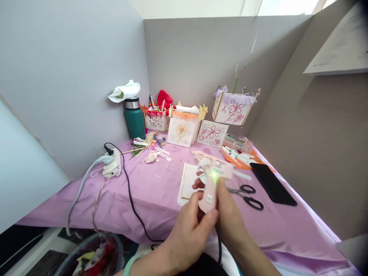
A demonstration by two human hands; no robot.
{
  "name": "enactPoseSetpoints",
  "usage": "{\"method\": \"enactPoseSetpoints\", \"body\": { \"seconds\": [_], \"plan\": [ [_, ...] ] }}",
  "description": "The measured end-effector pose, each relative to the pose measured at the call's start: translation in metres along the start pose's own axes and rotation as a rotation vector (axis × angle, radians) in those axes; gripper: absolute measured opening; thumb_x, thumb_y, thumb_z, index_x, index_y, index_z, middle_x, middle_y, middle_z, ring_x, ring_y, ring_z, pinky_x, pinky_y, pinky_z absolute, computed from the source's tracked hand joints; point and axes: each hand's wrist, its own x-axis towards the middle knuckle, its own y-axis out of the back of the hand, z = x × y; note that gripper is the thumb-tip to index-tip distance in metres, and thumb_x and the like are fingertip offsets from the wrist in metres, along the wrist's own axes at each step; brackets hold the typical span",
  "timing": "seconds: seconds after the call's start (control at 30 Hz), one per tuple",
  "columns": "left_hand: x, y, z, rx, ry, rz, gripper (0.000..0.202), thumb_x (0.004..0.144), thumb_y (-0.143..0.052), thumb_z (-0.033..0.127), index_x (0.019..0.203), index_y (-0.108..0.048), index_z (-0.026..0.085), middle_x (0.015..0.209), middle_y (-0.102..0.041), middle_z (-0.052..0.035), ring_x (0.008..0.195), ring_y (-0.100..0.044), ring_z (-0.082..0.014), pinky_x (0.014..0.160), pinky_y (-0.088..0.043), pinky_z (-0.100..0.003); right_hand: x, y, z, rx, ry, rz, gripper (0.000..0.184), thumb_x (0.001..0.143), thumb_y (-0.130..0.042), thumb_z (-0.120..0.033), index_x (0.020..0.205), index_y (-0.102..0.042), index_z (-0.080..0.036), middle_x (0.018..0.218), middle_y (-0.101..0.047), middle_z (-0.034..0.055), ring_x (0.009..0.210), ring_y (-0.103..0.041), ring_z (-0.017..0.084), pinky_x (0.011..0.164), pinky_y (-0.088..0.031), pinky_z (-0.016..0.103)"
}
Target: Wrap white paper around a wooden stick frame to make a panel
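A pale pink hot glue gun (221, 169) with a lit green light is held upright in front of me, its nozzle side toward the left. My left hand (192, 226) is closed around the lower handle, thumb at its base. My right hand (228, 203) grips the same handle from the right, thumb near the light. A whitish stick (242, 175) shows behind the gun's rear end. Beneath the gun lies a white square panel (186, 182) with a thin wooden strip, partly hidden by the gun and fingers. Black-handled scissors (248, 195) rest just right of my right hand.
A black phone (273, 184) and several markers (241, 156) lie on the right. Decorated panels (181, 132), a hanging box (234, 109) and a green bottle (135, 120) stand at the back. On the left are a power strip (112, 163), cables and wooden sticks (147, 142).
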Motion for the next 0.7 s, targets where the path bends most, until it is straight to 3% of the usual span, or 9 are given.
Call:
{"method": "enactPoseSetpoints", "body": {
  "seconds": [0.1,0.17,0.27,0.37,0.47,0.57,0.63,0.7],
  "plan": [
    [0.017,0.031,-0.012,0.165,0.056,0.078,0.028,0.091,-0.046,0.039,0.107,-0.053,0.018,0.096,-0.067,-0.0070,0.086,-0.063,-0.0192,0.074,-0.049,-0.031,0.002,0.008,0.010,-0.191,0.076,-0.085,0.056,0.090,-0.042,-0.061,0.122,-0.058,-0.018,0.115,-0.064,0.0116,0.105,-0.060,0.024,0.091,-0.048,0.037],
    [0.031,0.059,-0.020,0.453,0.133,0.178,0.029,0.091,-0.044,0.041,0.103,-0.053,0.017,0.083,-0.066,-0.0056,0.077,-0.063,-0.0212,0.067,-0.046,-0.032,-0.002,0.024,0.021,-0.311,0.119,0.004,0.052,0.089,-0.045,-0.058,0.122,-0.057,-0.019,0.117,-0.063,0.0119,0.107,-0.059,0.024,0.090,-0.049,0.037],
    [0.051,0.103,-0.032,0.858,0.293,0.354,0.032,0.091,-0.040,0.042,0.104,-0.053,0.015,0.087,-0.068,-0.0110,0.084,-0.065,-0.0292,0.067,-0.045,-0.036,-0.010,0.059,0.036,-0.473,0.168,0.117,0.041,0.089,-0.050,-0.053,0.111,-0.062,-0.021,0.116,-0.063,0.0099,0.104,-0.060,0.025,0.090,-0.048,0.036],
    [0.063,0.139,-0.045,1.077,0.430,0.362,0.039,0.091,-0.035,0.046,0.106,-0.054,0.016,0.093,-0.069,-0.0142,0.090,-0.066,-0.0332,0.069,-0.046,-0.038,-0.015,0.094,0.045,-0.606,0.160,0.185,0.033,0.089,-0.051,-0.048,0.102,-0.065,-0.020,0.106,-0.066,0.0083,0.097,-0.062,0.024,0.084,-0.050,0.034],
    [0.066,0.157,-0.055,1.290,0.527,0.261,0.044,0.089,-0.035,0.050,0.099,-0.059,0.013,0.094,-0.068,-0.0185,0.089,-0.065,-0.0362,0.071,-0.047,-0.041,-0.018,0.117,0.050,-0.782,0.252,0.217,0.025,0.092,-0.051,-0.041,0.098,-0.064,-0.020,0.101,-0.066,0.0082,0.088,-0.063,0.022,0.076,-0.050,0.032],
    [0.059,0.154,-0.057,1.456,0.379,0.371,0.052,0.090,-0.037,0.053,0.100,-0.061,0.009,0.102,-0.063,-0.0234,0.088,-0.064,-0.0373,0.067,-0.047,-0.043,-0.021,0.125,0.054,-0.954,0.468,0.121,0.018,0.093,-0.049,-0.030,0.097,-0.064,-0.020,0.097,-0.065,0.0086,0.084,-0.061,0.020,0.074,-0.050,0.032],
    [0.050,0.138,-0.054,1.481,0.107,0.494,0.049,0.090,-0.041,0.051,0.106,-0.060,0.009,0.105,-0.060,-0.0215,0.090,-0.061,-0.0354,0.066,-0.047,-0.041,-0.021,0.123,0.056,-1.052,0.583,0.051,0.018,0.094,-0.048,-0.023,0.099,-0.064,-0.020,0.094,-0.064,0.0085,0.084,-0.060,0.020,0.074,-0.049,0.033],
    [0.038,0.114,-0.050,1.364,-0.219,0.473,0.034,0.091,-0.045,0.041,0.103,-0.062,0.014,0.097,-0.062,-0.0137,0.088,-0.060,-0.0291,0.071,-0.047,-0.039,-0.019,0.119,0.057,-1.128,0.657,0.019,0.020,0.093,-0.047,-0.019,0.101,-0.065,-0.021,0.092,-0.063,0.0085,0.083,-0.059,0.020,0.073,-0.048,0.032]
  ]
}}
